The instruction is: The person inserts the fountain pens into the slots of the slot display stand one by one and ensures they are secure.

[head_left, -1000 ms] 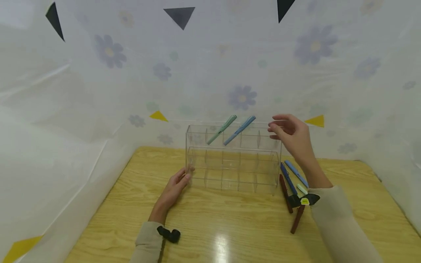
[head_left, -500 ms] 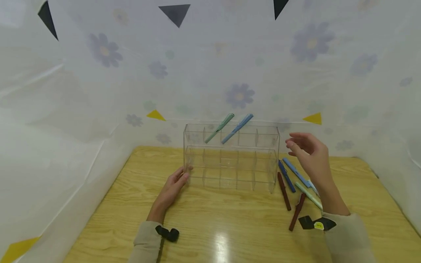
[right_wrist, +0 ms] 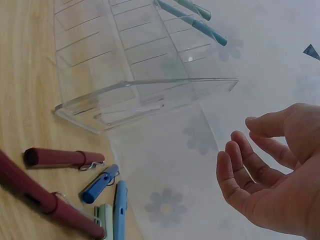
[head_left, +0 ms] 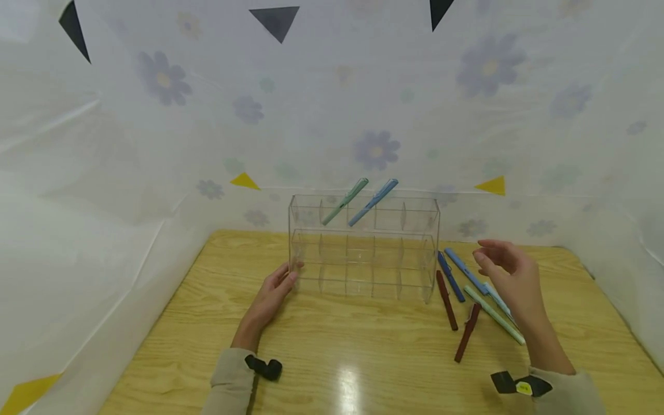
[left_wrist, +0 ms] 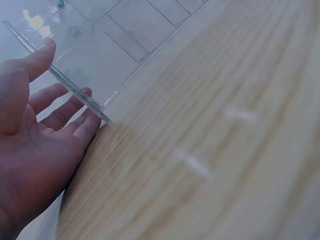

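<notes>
R hand [head_left: 513,282], empty, fingers loosely bent, is lower & farther from rack [head_left: 360,282] than 1 s ago, nr loose pens [head_left: 494,315], so none in transit; L hand [head_left: 271,294] grips rack's side; green pen [head_left: 344,202] & blue pen [head_left: 373,202] lean in rack's top tier

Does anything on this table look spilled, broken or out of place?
Nothing looks spilled or broken. Only the loose pens look untidy, scattered at differing angles beside the clear organizer; the two pens in its top row lean alike.

Showing dark red on two pens [head_left: 467,332] at four o'clock, yellow woodgrain on table [head_left: 373,346], purple floral print on backdrop [head_left: 311,121] at twelve.
</notes>
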Action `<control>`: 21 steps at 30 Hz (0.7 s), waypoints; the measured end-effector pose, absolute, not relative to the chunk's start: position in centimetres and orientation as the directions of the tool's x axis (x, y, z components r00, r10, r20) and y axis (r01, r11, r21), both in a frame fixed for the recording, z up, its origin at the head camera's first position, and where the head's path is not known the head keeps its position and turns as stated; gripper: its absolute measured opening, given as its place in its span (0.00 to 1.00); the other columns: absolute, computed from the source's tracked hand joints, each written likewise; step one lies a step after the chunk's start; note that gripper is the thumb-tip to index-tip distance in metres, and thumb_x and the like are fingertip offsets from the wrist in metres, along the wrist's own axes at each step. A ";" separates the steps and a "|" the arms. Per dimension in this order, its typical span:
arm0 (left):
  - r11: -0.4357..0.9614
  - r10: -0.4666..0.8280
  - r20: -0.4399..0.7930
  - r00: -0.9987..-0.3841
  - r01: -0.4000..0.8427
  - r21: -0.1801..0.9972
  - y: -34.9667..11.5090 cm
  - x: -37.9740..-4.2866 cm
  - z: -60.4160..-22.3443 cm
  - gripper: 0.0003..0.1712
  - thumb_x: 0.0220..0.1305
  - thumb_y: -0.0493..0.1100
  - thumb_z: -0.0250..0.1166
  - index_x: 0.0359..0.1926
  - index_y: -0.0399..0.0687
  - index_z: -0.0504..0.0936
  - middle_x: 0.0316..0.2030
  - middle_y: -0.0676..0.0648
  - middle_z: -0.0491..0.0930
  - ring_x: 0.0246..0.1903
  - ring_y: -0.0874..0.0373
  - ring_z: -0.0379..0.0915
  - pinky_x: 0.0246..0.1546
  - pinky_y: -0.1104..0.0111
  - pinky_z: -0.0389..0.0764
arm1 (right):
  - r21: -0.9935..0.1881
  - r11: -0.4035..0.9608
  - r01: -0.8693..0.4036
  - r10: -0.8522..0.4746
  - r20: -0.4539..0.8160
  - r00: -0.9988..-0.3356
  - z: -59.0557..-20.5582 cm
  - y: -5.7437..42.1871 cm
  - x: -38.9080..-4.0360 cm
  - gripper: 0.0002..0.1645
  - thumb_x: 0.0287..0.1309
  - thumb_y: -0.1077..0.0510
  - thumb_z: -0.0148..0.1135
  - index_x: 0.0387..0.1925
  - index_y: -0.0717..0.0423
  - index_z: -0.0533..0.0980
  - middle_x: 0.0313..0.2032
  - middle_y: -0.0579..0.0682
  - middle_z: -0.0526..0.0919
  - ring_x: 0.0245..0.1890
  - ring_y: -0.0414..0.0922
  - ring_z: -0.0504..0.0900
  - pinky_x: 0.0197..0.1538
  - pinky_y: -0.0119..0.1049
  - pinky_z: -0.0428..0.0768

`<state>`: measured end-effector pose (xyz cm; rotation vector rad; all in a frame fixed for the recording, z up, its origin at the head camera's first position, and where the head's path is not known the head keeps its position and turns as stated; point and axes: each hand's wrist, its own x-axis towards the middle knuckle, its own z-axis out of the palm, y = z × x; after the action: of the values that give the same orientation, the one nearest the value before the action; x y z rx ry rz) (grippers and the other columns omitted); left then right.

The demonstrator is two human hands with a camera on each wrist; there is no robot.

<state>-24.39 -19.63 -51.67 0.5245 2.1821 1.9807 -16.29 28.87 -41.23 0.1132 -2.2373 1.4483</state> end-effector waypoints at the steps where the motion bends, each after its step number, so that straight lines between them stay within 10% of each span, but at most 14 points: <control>1: 0.068 0.352 0.122 -0.928 0.155 0.985 -19.6 -24.4 -51.7 0.28 0.82 0.50 0.52 0.77 0.47 0.66 0.75 0.43 0.64 0.76 0.48 0.53 0.71 0.45 0.56 | -0.841 0.444 -0.309 0.183 0.423 -0.888 -41.6 29.1 -16.2 0.17 0.71 0.63 0.63 0.57 0.65 0.78 0.41 0.42 0.86 0.39 0.33 0.84 0.39 0.26 0.82; 21: 0.073 0.345 0.115 -0.931 0.149 0.986 -19.6 -24.4 -51.7 0.29 0.82 0.50 0.52 0.76 0.45 0.66 0.74 0.42 0.65 0.75 0.47 0.55 0.70 0.44 0.57 | -0.843 0.527 -0.104 0.244 0.267 -0.932 -48.1 34.9 -15.5 0.22 0.71 0.54 0.66 0.60 0.61 0.78 0.43 0.26 0.81 0.42 0.25 0.77 0.41 0.18 0.75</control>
<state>-24.40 -19.60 -51.66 0.5086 2.1866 1.9790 -15.50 34.85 -48.06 -0.1156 -2.4172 1.3698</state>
